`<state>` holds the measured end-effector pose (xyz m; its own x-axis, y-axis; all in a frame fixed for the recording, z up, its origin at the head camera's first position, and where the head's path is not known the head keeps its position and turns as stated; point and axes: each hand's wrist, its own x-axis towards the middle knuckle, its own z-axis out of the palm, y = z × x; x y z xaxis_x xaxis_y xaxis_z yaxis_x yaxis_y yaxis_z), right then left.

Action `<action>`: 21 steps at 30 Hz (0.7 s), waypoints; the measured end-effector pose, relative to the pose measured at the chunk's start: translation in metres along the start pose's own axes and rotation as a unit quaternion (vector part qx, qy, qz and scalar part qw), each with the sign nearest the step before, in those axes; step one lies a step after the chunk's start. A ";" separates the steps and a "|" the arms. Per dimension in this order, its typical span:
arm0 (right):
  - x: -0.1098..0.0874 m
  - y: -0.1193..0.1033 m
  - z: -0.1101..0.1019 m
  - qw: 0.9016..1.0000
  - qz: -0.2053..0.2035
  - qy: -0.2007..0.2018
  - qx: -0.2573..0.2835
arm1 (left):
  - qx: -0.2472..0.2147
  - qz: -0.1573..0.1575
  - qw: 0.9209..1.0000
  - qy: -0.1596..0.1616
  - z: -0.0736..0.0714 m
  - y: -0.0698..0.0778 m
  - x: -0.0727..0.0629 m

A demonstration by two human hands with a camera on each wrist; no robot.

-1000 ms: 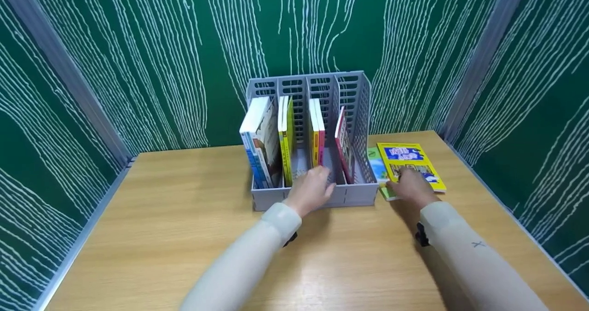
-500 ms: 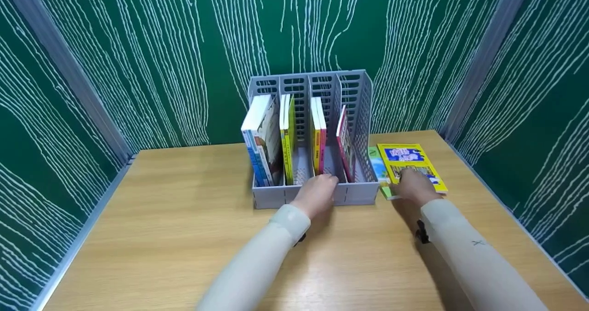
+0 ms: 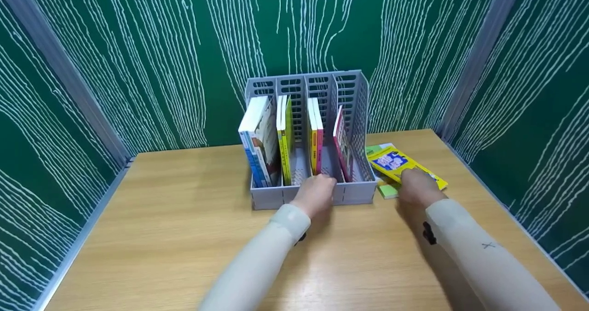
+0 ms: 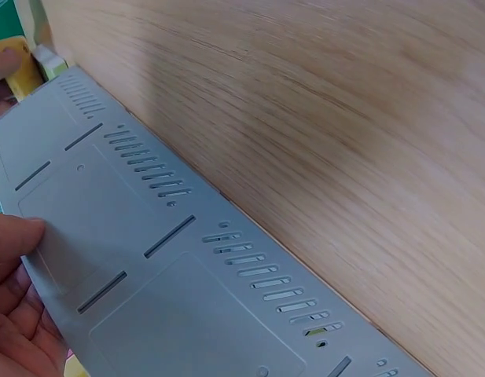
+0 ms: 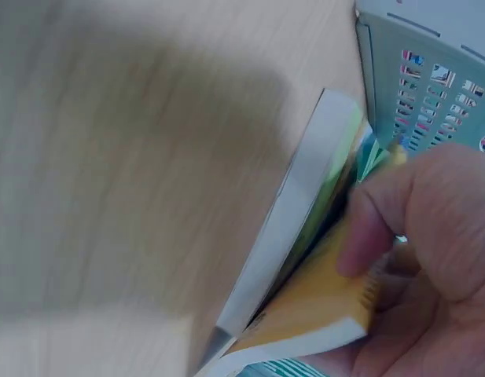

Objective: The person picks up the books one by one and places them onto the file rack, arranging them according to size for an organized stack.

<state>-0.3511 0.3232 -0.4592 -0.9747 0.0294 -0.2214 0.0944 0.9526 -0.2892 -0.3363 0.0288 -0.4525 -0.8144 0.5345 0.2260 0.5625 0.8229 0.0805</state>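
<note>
My left hand grips the front edge of a grey book rack. In the left wrist view, its thumb lies on the outer face of the front wall and its fingers curl over the rim. To the right, my right hand pinches the near end of a yellow book, which is turned aslant. In the right wrist view that end of the yellow book is raised, the thumb on one face and fingers behind. Under it lies a green book, partly hidden, flat on the table beside the rack.
Books stand in the rack's compartments: thick blue-spined books, yellow-green ones, a yellow and pink pair, and a leaning red-edged book. A green wall with white lines stands behind the wooden table.
The yellow book has swung counterclockwise, its far end going left toward the rack, and more of the green book's far end shows. The left hand slid slightly right along the rack's front edge.
</note>
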 end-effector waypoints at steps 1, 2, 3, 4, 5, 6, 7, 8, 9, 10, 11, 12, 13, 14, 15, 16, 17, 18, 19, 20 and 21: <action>-0.001 0.002 0.000 1.000 -0.003 0.007 -0.002 | 0.001 0.001 1.000 0.000 0.000 0.000 0.000; -0.002 0.003 -0.001 1.000 -0.007 0.016 -0.007 | 0.002 0.002 1.000 -0.001 0.001 0.000 0.000; -0.003 0.005 -0.001 1.000 -0.010 0.023 -0.010 | 0.002 0.003 1.000 -0.001 0.001 0.000 0.000; -0.004 0.006 -0.002 0.999 -0.012 0.029 -0.011 | 0.002 0.004 1.000 0.000 0.002 0.000 0.000; -0.005 0.007 -0.004 0.999 -0.018 0.037 -0.014 | 0.003 0.004 1.000 0.001 0.002 0.000 0.000; -0.006 0.008 -0.005 0.999 -0.022 0.045 -0.017 | 0.005 0.004 1.000 0.004 0.003 0.000 0.000; -0.007 0.010 -0.006 0.998 -0.031 0.057 -0.021 | 0.011 0.004 1.000 0.009 0.003 -0.001 0.000; -0.008 0.011 -0.008 0.997 -0.037 0.067 -0.021 | 0.016 0.004 1.000 0.013 0.004 -0.001 -0.001; -0.009 0.013 -0.009 0.996 -0.040 0.076 -0.017 | 0.021 0.003 1.000 0.017 0.005 -0.001 -0.001; -0.011 0.014 -0.011 0.996 -0.043 0.083 -0.010 | 0.025 0.002 0.999 0.020 0.005 -0.001 -0.001; -0.012 0.015 -0.013 0.995 -0.042 0.089 -0.001 | 0.028 0.002 0.999 0.021 0.006 -0.001 -0.001; -0.014 0.016 -0.014 0.995 -0.039 0.092 0.011 | 0.031 0.001 0.999 0.022 0.006 -0.001 -0.001; -0.015 0.016 -0.016 0.995 -0.035 0.095 0.024 | 0.034 0.001 0.999 0.022 0.007 0.000 -0.001; -0.017 0.017 -0.018 0.994 -0.028 0.095 0.038 | 0.033 0.000 0.999 0.020 0.007 0.000 -0.001; -0.018 0.017 -0.020 0.994 -0.024 0.098 0.052 | 0.032 -0.001 0.999 0.017 0.007 0.000 0.000; -0.019 0.017 -0.023 0.992 -0.023 0.103 0.065 | 0.030 -0.003 0.999 0.015 0.007 0.000 0.000; -0.021 0.017 -0.025 0.991 -0.024 0.110 0.078 | 0.030 -0.004 0.999 0.012 0.006 0.001 0.000; -0.022 0.017 -0.027 0.988 -0.026 0.119 0.090 | 0.029 -0.005 1.000 0.009 0.006 0.001 0.000; -0.023 0.016 -0.030 0.986 -0.030 0.130 0.100 | 0.029 -0.006 1.000 0.007 0.005 0.001 0.001; -0.024 0.016 -0.032 0.983 -0.032 0.139 0.114 | 0.028 -0.007 1.000 0.003 0.004 0.002 0.001; -0.026 0.015 -0.034 0.980 -0.033 0.147 0.129 | 0.025 -0.008 1.000 -0.001 0.003 0.002 0.002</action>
<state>-0.3314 0.3474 -0.4261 -0.9931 0.0920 0.0732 0.0397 0.8484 -0.5279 -0.3370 0.0318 -0.4553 -0.8235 0.5214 0.2235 0.5415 0.8400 0.0356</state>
